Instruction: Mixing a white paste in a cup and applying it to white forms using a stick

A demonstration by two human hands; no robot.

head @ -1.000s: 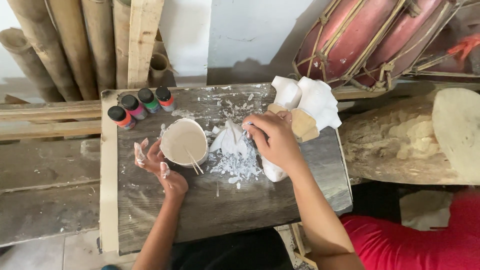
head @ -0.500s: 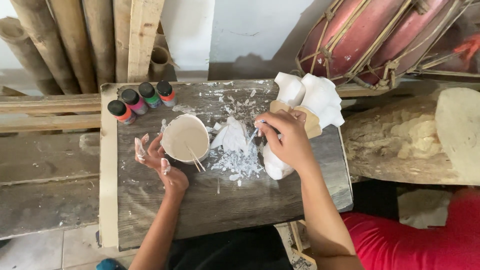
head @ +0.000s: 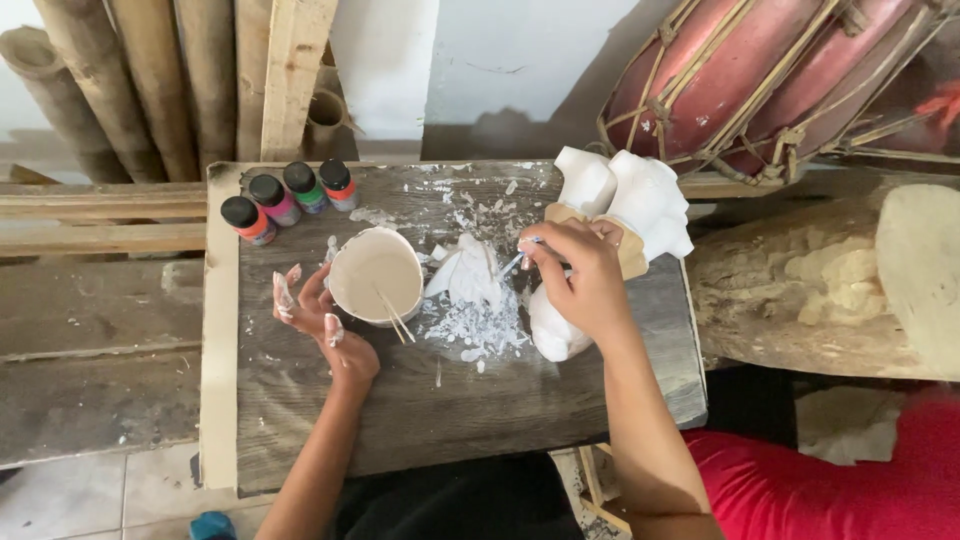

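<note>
Centrally on the dark wooden worktop [head: 450,420] sits a round bowl of pale paste [head: 376,275], with two thin sticks [head: 395,316] leaning out over its near rim. Against the bowl's left side rests the left hand [head: 318,318], its fingers [head: 283,291] spread apart and smeared white, cupping the bowl's wall rather than gripping it. Just right of the bowl lies a small white moulded figure [head: 468,272] amid a scatter of white flakes and crumbs [head: 480,330]. Over it hovers the right hand [head: 580,280], its fingers pinched together on a slim, pale-tipped tool [head: 512,264] whose end points at the figure. Under that hand's wrist lies a rounded white plaster piece [head: 552,335], and beyond the knuckles stand two larger white plaster casts [head: 640,200] with a tan patch between them. At the worktop's far left corner stand four small paint bottles [head: 285,200] with black caps, in a slanting row. Behind lean bamboo poles [head: 150,80], and to the right hangs a red drum laced with cord [head: 760,80] above a rough log [head: 830,290].
</note>
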